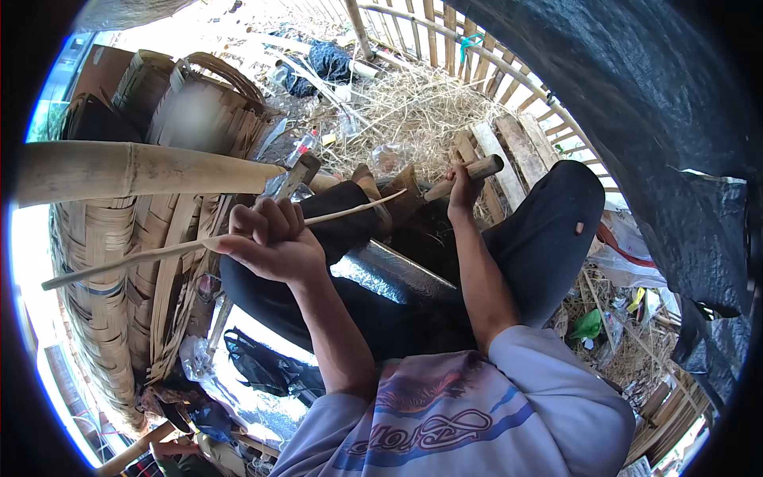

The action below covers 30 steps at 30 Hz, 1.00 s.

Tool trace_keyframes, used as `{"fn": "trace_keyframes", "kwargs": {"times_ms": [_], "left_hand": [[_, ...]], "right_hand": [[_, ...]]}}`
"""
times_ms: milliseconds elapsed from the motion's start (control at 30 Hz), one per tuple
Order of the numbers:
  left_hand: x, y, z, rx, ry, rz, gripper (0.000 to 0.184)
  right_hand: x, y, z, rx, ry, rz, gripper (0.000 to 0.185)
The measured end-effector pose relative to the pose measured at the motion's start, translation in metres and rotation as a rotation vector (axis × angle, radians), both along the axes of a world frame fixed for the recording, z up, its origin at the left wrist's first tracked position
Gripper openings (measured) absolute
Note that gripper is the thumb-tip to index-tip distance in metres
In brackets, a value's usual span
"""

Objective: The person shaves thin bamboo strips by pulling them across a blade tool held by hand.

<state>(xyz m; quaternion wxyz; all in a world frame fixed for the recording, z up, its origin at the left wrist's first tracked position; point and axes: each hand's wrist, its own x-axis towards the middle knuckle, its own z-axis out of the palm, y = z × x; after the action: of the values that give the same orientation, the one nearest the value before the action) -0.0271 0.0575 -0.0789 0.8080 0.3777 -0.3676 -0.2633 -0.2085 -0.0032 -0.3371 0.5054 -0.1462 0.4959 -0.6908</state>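
Note:
My left hand (274,237) is closed around a long thin wooden stick (163,253), which slants from the far left to beyond my knee. Its slender tip points to the right. My right hand (464,189) grips the thick round wooden handle (486,166) of a tool. The tool's working end is not clear, among brown pieces beside my feet. The stick's tip ends a little left of the handle, apart from it. Below the stick, a shiny silver sheet (397,269) lies between my legs (548,230).
A thick bamboo pole (143,171) juts in at the left over woven bamboo baskets (95,294). Straw (421,103), a plastic bottle (304,145) and wooden slats (499,155) lie ahead. A bamboo fence (469,48) curves behind; a dark tarp (636,95) hangs at the right.

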Motion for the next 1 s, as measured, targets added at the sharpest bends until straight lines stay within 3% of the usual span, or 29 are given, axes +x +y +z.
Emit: {"fn": "trace_keyframes", "kwargs": {"times_ms": [233,767,1000], "left_hand": [[-0.003,0.003,0.003,0.046,-0.018,-0.036,0.060],[-0.009,-0.002,0.001,-0.026,-0.006,-0.002,0.054],[-0.009,-0.004,0.002,0.003,-0.002,0.109,0.052]], "right_hand": [[0.003,0.002,0.005,-0.059,-0.085,0.134,0.015],[0.010,0.004,0.013,-0.073,-0.032,0.153,0.018],[0.003,0.002,0.008,-0.016,-0.173,0.057,0.017]]}}
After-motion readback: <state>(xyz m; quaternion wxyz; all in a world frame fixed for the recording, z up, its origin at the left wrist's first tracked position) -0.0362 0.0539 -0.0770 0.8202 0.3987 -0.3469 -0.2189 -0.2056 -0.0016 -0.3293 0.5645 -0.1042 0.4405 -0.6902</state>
